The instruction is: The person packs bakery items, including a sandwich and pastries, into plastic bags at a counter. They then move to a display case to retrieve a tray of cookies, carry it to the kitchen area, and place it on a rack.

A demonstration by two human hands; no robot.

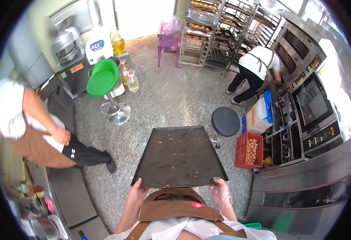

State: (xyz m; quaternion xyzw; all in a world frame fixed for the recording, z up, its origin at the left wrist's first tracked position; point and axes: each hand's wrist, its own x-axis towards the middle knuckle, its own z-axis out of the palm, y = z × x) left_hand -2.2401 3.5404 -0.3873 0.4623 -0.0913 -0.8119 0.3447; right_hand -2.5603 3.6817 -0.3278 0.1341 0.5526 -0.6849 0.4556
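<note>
A dark baking tray [181, 156] with low raised edges is held level in front of my brown apron [175, 207]. Pale crumbs and a few dark smears are scattered over its surface. My left hand [137, 193] grips the near left corner, thumb on the rim and fingers underneath. At the near right corner, my right hand [220, 192], in a clear plastic glove, holds the rim in the same way. The fingers below the tray are hidden.
A black round stool [225, 121] and a red crate of eggs [249, 150] stand right, beside stacked ovens [310, 99]. One person [256, 66] bends at the ovens; another [34, 126] stands left. A green stool [103, 79], oil bottles [132, 81] and tray racks [214, 36] are farther off.
</note>
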